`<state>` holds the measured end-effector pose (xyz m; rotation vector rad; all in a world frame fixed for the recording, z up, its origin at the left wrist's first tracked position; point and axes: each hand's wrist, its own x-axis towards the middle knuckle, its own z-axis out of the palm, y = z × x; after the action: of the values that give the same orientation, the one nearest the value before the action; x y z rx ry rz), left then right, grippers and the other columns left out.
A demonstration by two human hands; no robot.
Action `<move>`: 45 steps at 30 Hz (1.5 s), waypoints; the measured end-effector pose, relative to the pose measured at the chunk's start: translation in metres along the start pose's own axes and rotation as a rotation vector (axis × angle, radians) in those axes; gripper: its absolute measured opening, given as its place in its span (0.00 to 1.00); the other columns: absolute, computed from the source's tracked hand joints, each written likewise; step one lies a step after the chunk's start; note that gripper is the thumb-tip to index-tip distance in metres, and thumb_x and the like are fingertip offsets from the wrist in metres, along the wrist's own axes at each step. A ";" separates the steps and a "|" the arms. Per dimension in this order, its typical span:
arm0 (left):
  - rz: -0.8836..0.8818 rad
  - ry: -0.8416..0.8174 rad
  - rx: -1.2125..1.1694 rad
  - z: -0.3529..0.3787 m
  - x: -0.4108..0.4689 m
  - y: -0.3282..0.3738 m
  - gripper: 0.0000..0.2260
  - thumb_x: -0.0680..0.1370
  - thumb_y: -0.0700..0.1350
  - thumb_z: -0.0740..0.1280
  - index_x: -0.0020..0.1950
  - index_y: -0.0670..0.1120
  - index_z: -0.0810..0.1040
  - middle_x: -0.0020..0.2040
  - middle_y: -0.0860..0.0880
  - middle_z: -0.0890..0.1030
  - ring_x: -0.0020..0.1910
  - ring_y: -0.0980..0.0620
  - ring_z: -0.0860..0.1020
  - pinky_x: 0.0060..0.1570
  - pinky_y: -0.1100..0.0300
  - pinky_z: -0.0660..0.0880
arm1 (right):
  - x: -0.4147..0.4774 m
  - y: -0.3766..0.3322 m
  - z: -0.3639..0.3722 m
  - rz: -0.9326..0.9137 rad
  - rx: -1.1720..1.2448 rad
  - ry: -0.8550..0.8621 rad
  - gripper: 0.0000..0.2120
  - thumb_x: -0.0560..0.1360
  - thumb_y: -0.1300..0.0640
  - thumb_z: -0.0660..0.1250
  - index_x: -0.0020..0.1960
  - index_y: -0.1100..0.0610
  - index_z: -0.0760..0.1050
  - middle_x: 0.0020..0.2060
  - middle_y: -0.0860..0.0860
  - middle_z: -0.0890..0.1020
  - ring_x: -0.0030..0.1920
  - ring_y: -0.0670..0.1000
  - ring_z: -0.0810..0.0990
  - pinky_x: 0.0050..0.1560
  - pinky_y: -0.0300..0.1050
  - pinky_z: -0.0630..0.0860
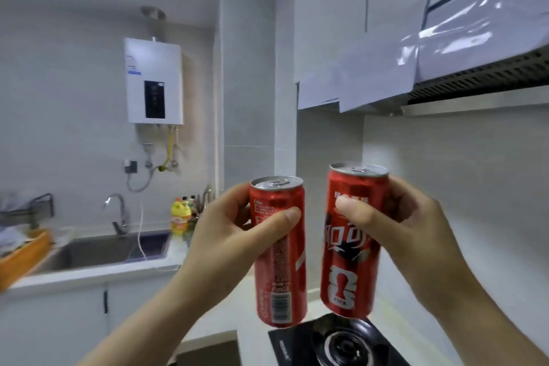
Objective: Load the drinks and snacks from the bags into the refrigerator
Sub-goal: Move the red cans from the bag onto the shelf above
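Observation:
Two tall red cola cans are held up in front of me, upright and side by side, a small gap between them. My left hand (234, 229) grips the left can (280, 270) around its upper half, thumb across the front. My right hand (395, 226) grips the right can (349, 264) the same way, near its top; this can shows white lettering and a trophy print. Both can tops are unopened. No bags and no refrigerator appear in this view.
A black gas hob (338, 345) sits on the counter right below the cans. A steel sink (98, 252) with a tap (117, 211) is at the left, a yellow bottle (180, 215) beside it. A range hood (475, 89) juts out at upper right; a water heater (153, 80) hangs on the wall.

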<state>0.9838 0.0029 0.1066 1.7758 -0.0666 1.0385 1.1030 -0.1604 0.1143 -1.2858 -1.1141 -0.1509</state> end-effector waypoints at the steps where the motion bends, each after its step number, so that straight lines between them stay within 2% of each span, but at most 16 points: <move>1: 0.007 0.021 0.021 -0.020 -0.005 0.005 0.16 0.62 0.56 0.75 0.47 0.52 0.82 0.41 0.47 0.84 0.41 0.52 0.83 0.37 0.67 0.77 | 0.003 -0.004 0.020 -0.010 0.023 -0.028 0.18 0.60 0.41 0.74 0.48 0.47 0.81 0.41 0.48 0.85 0.43 0.47 0.85 0.40 0.34 0.79; 4: 0.018 0.080 0.094 -0.084 -0.021 0.021 0.17 0.63 0.54 0.74 0.48 0.50 0.82 0.42 0.44 0.84 0.43 0.49 0.83 0.39 0.65 0.78 | 0.011 -0.019 0.084 -0.036 0.101 -0.103 0.15 0.61 0.46 0.80 0.44 0.47 0.81 0.39 0.48 0.85 0.40 0.45 0.84 0.38 0.31 0.77; 6: 0.016 0.134 0.161 -0.125 -0.035 0.035 0.15 0.65 0.51 0.75 0.50 0.48 0.81 0.42 0.44 0.84 0.42 0.48 0.83 0.39 0.64 0.78 | 0.013 -0.031 0.126 -0.044 0.165 -0.147 0.13 0.61 0.48 0.76 0.44 0.48 0.81 0.38 0.48 0.86 0.40 0.45 0.84 0.37 0.31 0.77; 11: 0.014 0.273 0.285 -0.217 -0.077 0.068 0.12 0.66 0.52 0.76 0.46 0.51 0.81 0.41 0.46 0.84 0.41 0.50 0.84 0.37 0.66 0.78 | 0.009 -0.057 0.228 -0.063 0.304 -0.281 0.15 0.59 0.48 0.73 0.45 0.47 0.80 0.38 0.45 0.85 0.40 0.43 0.84 0.36 0.29 0.76; 13: 0.010 0.333 0.318 -0.248 -0.095 0.080 0.08 0.68 0.49 0.75 0.45 0.50 0.81 0.40 0.46 0.84 0.40 0.51 0.84 0.35 0.66 0.78 | 0.006 -0.065 0.265 -0.069 0.351 -0.331 0.15 0.60 0.47 0.76 0.45 0.46 0.80 0.38 0.44 0.85 0.40 0.42 0.84 0.36 0.29 0.76; 15: 0.000 0.401 0.355 -0.276 -0.112 0.091 0.09 0.67 0.48 0.73 0.44 0.48 0.81 0.39 0.46 0.84 0.38 0.52 0.83 0.34 0.67 0.77 | 0.003 -0.074 0.300 -0.082 0.396 -0.378 0.14 0.59 0.45 0.79 0.43 0.42 0.81 0.38 0.44 0.85 0.40 0.42 0.84 0.36 0.29 0.76; 17: -0.013 0.451 0.398 -0.302 -0.129 0.101 0.11 0.66 0.51 0.76 0.44 0.50 0.81 0.41 0.46 0.84 0.40 0.51 0.84 0.35 0.67 0.78 | 0.000 -0.082 0.333 -0.116 0.433 -0.437 0.14 0.58 0.45 0.77 0.42 0.38 0.80 0.39 0.44 0.85 0.41 0.43 0.84 0.37 0.29 0.76; 21: -0.026 0.574 0.477 -0.350 -0.161 0.116 0.16 0.63 0.57 0.73 0.46 0.52 0.81 0.45 0.45 0.83 0.44 0.49 0.84 0.39 0.63 0.79 | -0.004 -0.097 0.397 -0.152 0.524 -0.556 0.12 0.60 0.48 0.76 0.43 0.40 0.81 0.37 0.44 0.85 0.38 0.41 0.84 0.35 0.30 0.76; 23: -0.033 0.637 0.502 -0.368 -0.176 0.123 0.14 0.63 0.54 0.76 0.45 0.51 0.81 0.43 0.45 0.84 0.42 0.49 0.84 0.38 0.65 0.78 | -0.005 -0.102 0.429 -0.175 0.569 -0.626 0.16 0.59 0.45 0.77 0.46 0.43 0.81 0.38 0.46 0.86 0.40 0.44 0.85 0.37 0.34 0.78; 26: -0.055 0.748 0.554 -0.390 -0.193 0.134 0.12 0.66 0.51 0.75 0.46 0.48 0.81 0.41 0.45 0.84 0.40 0.50 0.84 0.36 0.66 0.78 | -0.007 -0.111 0.476 -0.196 0.649 -0.705 0.18 0.57 0.41 0.74 0.47 0.43 0.81 0.41 0.47 0.86 0.43 0.46 0.85 0.40 0.33 0.78; 30: -0.075 0.872 0.702 -0.416 -0.213 0.145 0.15 0.65 0.51 0.72 0.50 0.48 0.80 0.41 0.47 0.84 0.41 0.51 0.84 0.36 0.65 0.78 | -0.009 -0.123 0.532 -0.220 0.779 -0.825 0.16 0.58 0.43 0.75 0.46 0.42 0.82 0.41 0.47 0.86 0.42 0.46 0.85 0.39 0.33 0.78; 35: -0.102 1.001 0.866 -0.446 -0.231 0.160 0.13 0.68 0.49 0.71 0.51 0.49 0.79 0.42 0.49 0.84 0.42 0.53 0.83 0.37 0.67 0.78 | -0.013 -0.141 0.596 -0.243 0.938 -0.929 0.11 0.62 0.51 0.75 0.44 0.45 0.82 0.38 0.49 0.85 0.40 0.46 0.85 0.38 0.34 0.78; 38: -0.126 1.067 0.946 -0.459 -0.245 0.164 0.14 0.70 0.53 0.75 0.52 0.51 0.79 0.45 0.49 0.84 0.45 0.53 0.83 0.39 0.66 0.78 | -0.023 -0.150 0.633 -0.231 1.022 -1.006 0.11 0.62 0.49 0.74 0.44 0.45 0.81 0.39 0.48 0.85 0.41 0.46 0.85 0.39 0.34 0.79; 42: -0.188 1.175 1.060 -0.468 -0.272 0.171 0.17 0.67 0.54 0.74 0.53 0.52 0.79 0.47 0.50 0.84 0.46 0.54 0.83 0.41 0.67 0.78 | -0.047 -0.163 0.674 -0.215 1.121 -1.105 0.15 0.62 0.45 0.77 0.47 0.47 0.81 0.41 0.46 0.85 0.42 0.44 0.84 0.40 0.31 0.77; 45: -0.238 1.257 1.174 -0.471 -0.292 0.184 0.20 0.64 0.59 0.73 0.53 0.54 0.79 0.49 0.52 0.84 0.48 0.55 0.83 0.44 0.66 0.79 | -0.069 -0.178 0.694 -0.169 1.192 -1.179 0.17 0.61 0.47 0.76 0.48 0.48 0.81 0.40 0.45 0.85 0.41 0.43 0.84 0.39 0.30 0.76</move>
<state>0.4244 0.1687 0.0916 1.5827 1.7689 2.0206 0.5573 0.3086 0.0969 -0.0708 -1.8287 1.1304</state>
